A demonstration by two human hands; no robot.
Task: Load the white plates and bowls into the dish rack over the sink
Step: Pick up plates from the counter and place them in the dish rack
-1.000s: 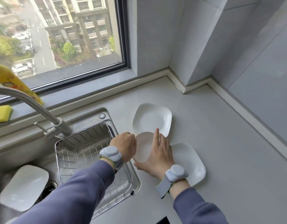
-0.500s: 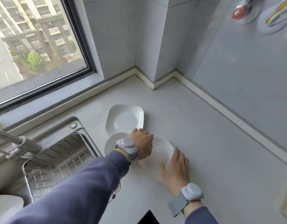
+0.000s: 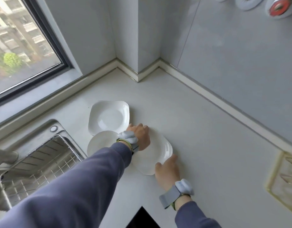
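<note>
**With both hands on the near plate, lift it level**

While the left hand grips the far edge of the near plate and the right hand curls round its near edge, the plate sits on the counter, right of the rack. A round plate lies just beside the rack, partly under the left sleeve; a square plate lies behind that. Fingers should probably slide under the rim before lifting, then carry it over the round plate without clipping it, since glazed china likely slips in a loose pinch
</note>
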